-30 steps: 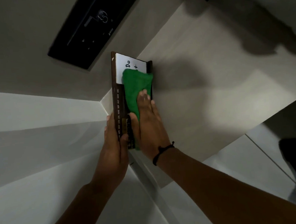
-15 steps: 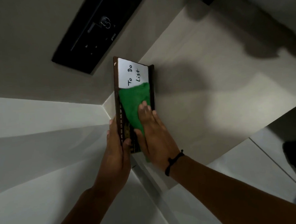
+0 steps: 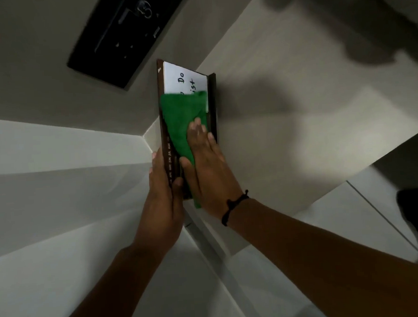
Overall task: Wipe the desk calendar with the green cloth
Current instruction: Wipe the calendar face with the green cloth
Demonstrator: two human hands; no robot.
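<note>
My left hand (image 3: 163,199) grips the desk calendar (image 3: 163,126) by its near edge. My right hand (image 3: 208,173), fingers straight, presses the green cloth (image 3: 180,116) onto its face.

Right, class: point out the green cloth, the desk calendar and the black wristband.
green cloth (image 3: 179,116): head view, middle of bare fabric.
desk calendar (image 3: 184,79): head view, its white page.
black wristband (image 3: 236,198): head view, cord across the wrist.

Dim, uneven light. A bright patch lies on the bench (image 3: 323,140); the desk calendar (image 3: 187,79) throws a soft shadow rightward. The black panel (image 3: 114,39) up top is blurred.
</note>
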